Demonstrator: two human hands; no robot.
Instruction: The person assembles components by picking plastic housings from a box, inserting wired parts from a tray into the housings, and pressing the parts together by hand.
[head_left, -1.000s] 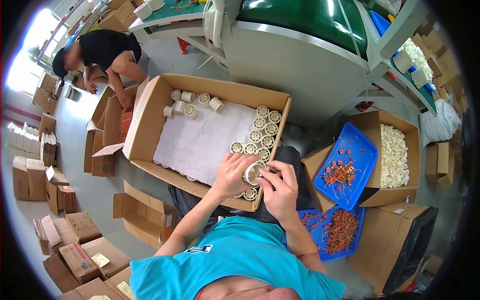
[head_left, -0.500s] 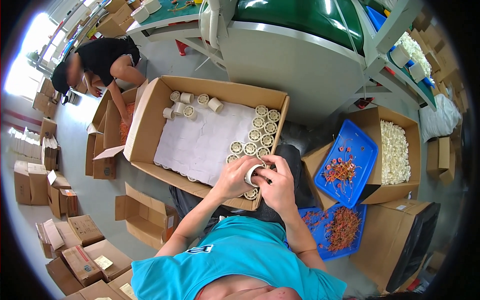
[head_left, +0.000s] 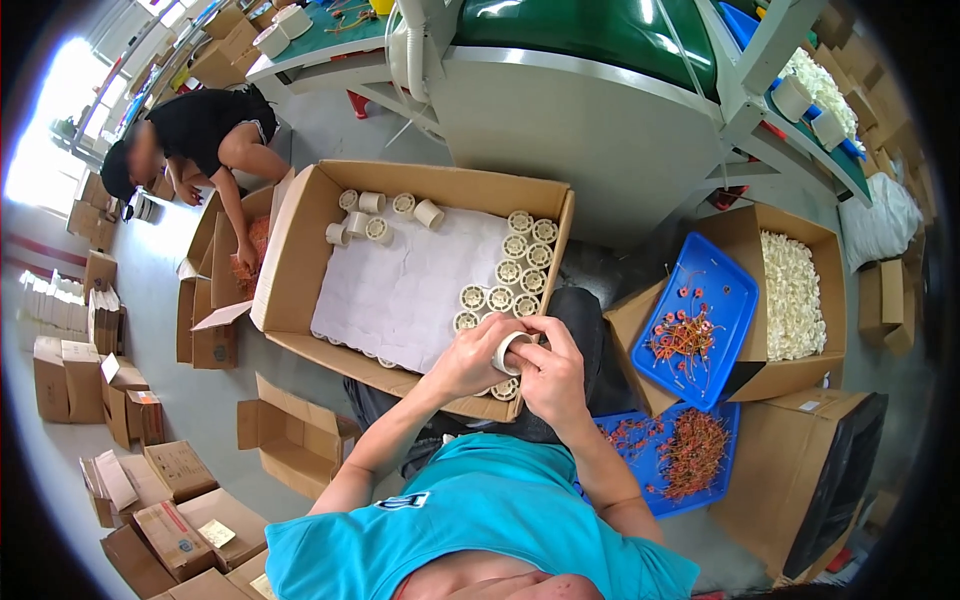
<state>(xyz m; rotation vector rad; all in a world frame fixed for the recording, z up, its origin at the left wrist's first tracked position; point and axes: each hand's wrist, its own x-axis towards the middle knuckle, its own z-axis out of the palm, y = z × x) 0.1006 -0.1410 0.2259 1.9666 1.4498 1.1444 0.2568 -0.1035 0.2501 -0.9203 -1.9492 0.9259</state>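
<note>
A white plastic cylindrical cup [head_left: 501,356] is held between the person's two bare hands, above the near right corner of a large open cardboard box [head_left: 420,180]. The left hand [head_left: 466,362] wraps around the outside of the cup, its fingers closed on the wall. The right hand [head_left: 556,375] comes from the other side with fingers bent into the open mouth; whether they pinch anything inside cannot be told, as the hand covers it. The cup is tilted: its mouth faces up and toward the right hand, and its long axis runs from that mouth down and left into the left palm, where the closed end is hidden. Inside the large box, similar cups [head_left: 509,271] stand close together along the right side, axes upright and round slotted ends up. A looser cluster of cups [head_left: 378,230] sits in the far left part on a pale sheet [head_left: 410,285], some lying on their sides. To the right, a blue tray [head_left: 735,300] holds red and orange wired parts [head_left: 683,337], slanting against a box of small cream-white pieces [head_left: 790,295]. A lower blue tray [head_left: 655,505] carries a denser heap of wired parts [head_left: 693,452]. At the left, a crouching co-worker [head_left: 195,125] in black reaches into another carton [head_left: 228,240].
</note>
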